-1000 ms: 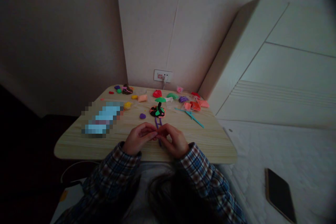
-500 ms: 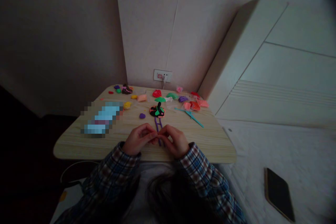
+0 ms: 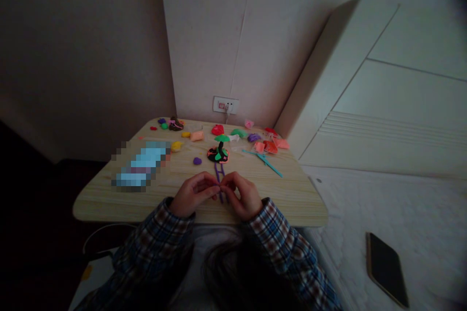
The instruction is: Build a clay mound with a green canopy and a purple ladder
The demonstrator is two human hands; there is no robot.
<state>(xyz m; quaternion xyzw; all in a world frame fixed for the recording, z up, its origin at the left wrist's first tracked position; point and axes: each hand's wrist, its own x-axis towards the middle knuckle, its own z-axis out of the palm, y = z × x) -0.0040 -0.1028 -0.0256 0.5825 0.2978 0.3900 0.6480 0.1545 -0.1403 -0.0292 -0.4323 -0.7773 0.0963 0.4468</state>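
Over the purple, ladder-shaped clay piece, your left hand and right hand meet, fingertips pinched together; anything between them is hidden. Pinch lightly, keeping knuckles off its soft-looking rails.

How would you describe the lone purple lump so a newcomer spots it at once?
On the pale wooden table, find the black and green model in the middle. The purple lump sits to its left, slightly nearer the person. Unlike the back-left purple blob and back-right purple piece, it lies apart from other pieces.
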